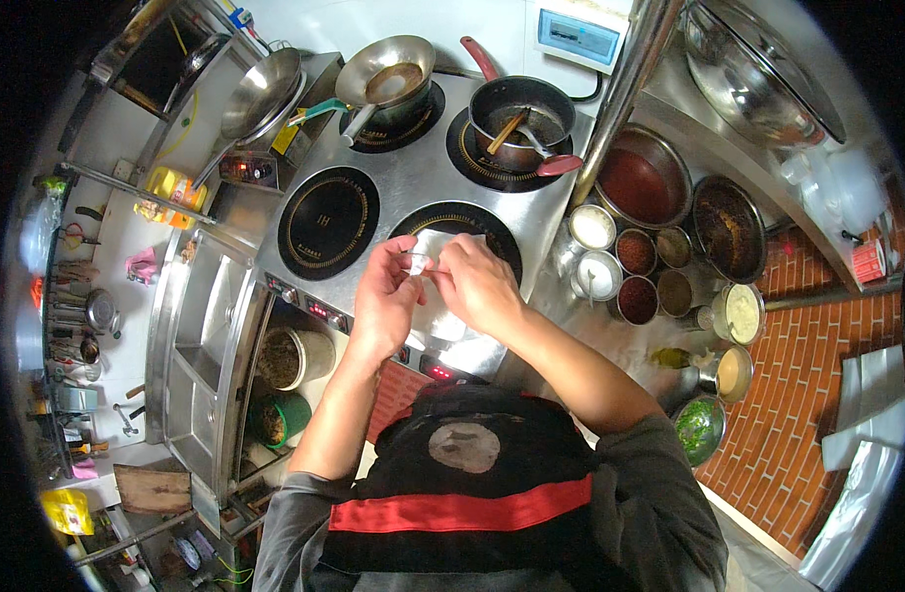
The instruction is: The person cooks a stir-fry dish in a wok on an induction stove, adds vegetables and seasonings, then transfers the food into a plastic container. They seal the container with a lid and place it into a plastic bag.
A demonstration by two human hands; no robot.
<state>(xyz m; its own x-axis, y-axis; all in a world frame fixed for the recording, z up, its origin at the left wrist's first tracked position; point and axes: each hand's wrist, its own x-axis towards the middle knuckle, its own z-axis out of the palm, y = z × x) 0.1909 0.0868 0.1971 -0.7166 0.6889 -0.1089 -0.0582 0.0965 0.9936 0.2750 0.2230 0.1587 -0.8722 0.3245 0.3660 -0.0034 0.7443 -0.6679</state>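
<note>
Over the front of a steel induction cooktop [415, 174], my left hand [387, 300] and my right hand [482, 285] meet with fingertips almost touching. Between them is a small crumpled white piece [418, 263], paper or thin plastic, pinched by the left fingers. A thin strand seems to run from it to the right fingertips; its kind is unclear. Below and behind the hands shows a pale, flimsy sheet or bag [439, 318], partly hidden by them. The front right burner [500, 229] lies under my right hand. At the left is the bare front burner [329, 222].
A steel wok [389, 70] rests on the back left burner. On the back right, a dark pot [522, 111] holds chopsticks and a red-handled ladle. Seasoning containers [636, 251], a red-sauce pot [642, 177] and chopped greens [695, 429] line the right counter. Left is a steel sink unit [204, 325].
</note>
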